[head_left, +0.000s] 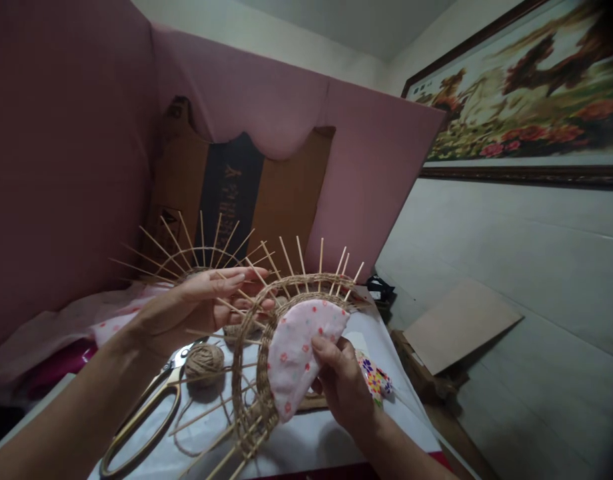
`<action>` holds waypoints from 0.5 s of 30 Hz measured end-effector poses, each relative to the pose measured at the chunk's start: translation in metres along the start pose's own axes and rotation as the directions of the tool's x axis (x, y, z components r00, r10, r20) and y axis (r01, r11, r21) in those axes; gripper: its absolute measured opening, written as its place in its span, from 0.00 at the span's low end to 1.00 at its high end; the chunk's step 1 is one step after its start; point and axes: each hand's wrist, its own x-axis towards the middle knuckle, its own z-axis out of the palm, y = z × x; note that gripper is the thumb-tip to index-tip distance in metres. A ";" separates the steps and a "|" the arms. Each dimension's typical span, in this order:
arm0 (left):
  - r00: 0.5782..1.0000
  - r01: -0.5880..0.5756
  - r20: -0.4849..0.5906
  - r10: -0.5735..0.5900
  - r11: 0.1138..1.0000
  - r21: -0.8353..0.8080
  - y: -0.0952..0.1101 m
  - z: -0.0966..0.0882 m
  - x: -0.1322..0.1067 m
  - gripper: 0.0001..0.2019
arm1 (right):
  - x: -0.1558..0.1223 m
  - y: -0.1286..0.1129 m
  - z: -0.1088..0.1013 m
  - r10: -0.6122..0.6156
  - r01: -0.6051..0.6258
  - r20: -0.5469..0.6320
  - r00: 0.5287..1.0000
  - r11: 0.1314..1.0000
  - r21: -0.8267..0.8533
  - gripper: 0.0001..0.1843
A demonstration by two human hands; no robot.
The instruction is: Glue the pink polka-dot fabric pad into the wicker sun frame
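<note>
I hold up a round basket frame (259, 373) of woven jute cord with several bamboo skewers sticking out of its rim. My left hand (206, 300) lies against its far side, fingers stretched among the skewers. My right hand (344, 380) pinches a padded pink cloth piece with red flowers (299, 353) and presses it into the frame's inside. Under this hand a small bright flowered scrap (376, 381) shows.
On the white table (311, 443) lie gold-handled scissors (151, 407) and a ball of jute twine (205, 362). A second skewer frame (194, 257) stands behind, before a pink-draped cardboard screen (246, 193). Cardboard (459, 323) lies on the floor at right.
</note>
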 end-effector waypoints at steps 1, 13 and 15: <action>1.000 0.016 0.019 -0.016 1.000 -0.016 0.000 -0.001 0.000 0.19 | 0.000 0.000 -0.001 0.006 -0.006 0.010 1.000 1.000 0.002 0.17; 1.000 0.002 -0.015 -0.002 0.998 -0.066 -0.005 -0.001 0.001 0.18 | 0.003 0.002 -0.011 -0.004 0.007 0.066 0.998 0.998 -0.059 0.16; 1.000 0.005 0.026 -0.004 0.999 -0.041 -0.003 -0.002 -0.001 0.20 | 0.003 0.002 -0.012 -0.005 0.010 0.075 0.997 0.997 -0.074 0.16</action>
